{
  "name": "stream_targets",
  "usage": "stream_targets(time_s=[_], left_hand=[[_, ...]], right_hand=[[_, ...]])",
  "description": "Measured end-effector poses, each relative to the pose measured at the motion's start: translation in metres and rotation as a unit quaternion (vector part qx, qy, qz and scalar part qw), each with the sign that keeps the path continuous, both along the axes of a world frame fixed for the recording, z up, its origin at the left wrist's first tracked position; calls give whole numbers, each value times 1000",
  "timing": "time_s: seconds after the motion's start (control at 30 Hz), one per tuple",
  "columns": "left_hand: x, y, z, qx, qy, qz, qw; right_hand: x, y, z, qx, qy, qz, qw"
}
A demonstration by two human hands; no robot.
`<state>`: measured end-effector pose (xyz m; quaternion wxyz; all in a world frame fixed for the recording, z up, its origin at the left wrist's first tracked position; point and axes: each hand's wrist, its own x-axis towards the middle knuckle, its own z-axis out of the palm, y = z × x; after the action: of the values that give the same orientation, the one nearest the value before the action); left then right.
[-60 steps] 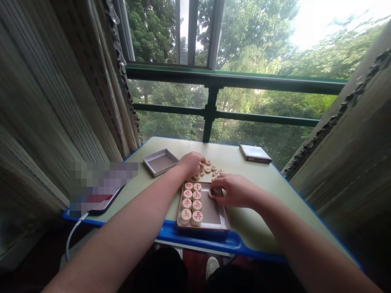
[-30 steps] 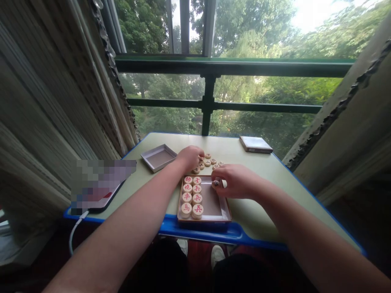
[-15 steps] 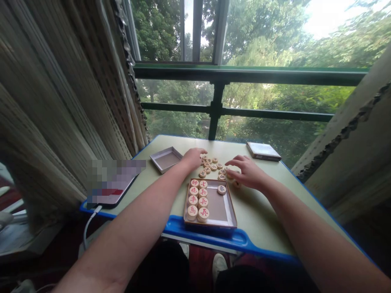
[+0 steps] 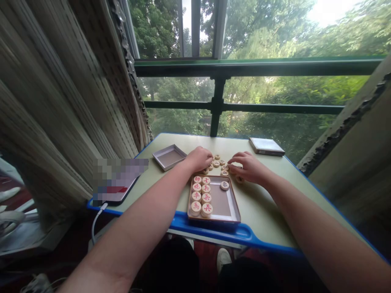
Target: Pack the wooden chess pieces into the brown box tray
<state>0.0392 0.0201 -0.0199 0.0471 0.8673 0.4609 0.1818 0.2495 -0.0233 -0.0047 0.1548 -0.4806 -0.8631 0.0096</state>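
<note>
Loose Chinese chess pieces (image 4: 216,164), round and pale wooden with dark characters, lie between my two hands. My left hand (image 4: 200,158) is curled down over the left side of this group. Its fingertips and the pieces beneath it are partly hidden. On the right side, my right hand (image 4: 247,167) curves around some pieces, thumb and fingers apart. Nearer to me is a shallow box (image 4: 217,199). Two columns of red-lettered pieces (image 4: 206,197) stand along its left part. One dark-lettered piece (image 4: 224,185) sits at its far right.
An upturned box lid (image 4: 169,157) lies at the left of the blue-edged table (image 4: 265,221). A flat case (image 4: 266,146) rests at the far right. Toward the left edge is a tablet-like device (image 4: 122,187) with a white cable (image 4: 95,221). Curtains and a window surround the table.
My left hand has come down and right over the pieces, its fingers more curled. My right hand has drawn its fingers in closer around pieces. The view has shifted slightly.
</note>
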Motion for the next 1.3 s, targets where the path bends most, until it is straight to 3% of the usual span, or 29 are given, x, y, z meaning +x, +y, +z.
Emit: stream_targets(time_s=[0.17,0.43,0.67,1.3], left_hand=[[0,1,0,21,8,-29,999],[1,-3,3,28,45,49,997],[8,-3,2,-16,21,72,997],[16,4,-1,7,39,18,999]], right_hand=[[0,2,-2,6,-4,10,1000],[-3,-2,1,2,0,8,1000],[0,-4,3,13,9,10,1000],[-5,-7,4,11,-20,11,1000]])
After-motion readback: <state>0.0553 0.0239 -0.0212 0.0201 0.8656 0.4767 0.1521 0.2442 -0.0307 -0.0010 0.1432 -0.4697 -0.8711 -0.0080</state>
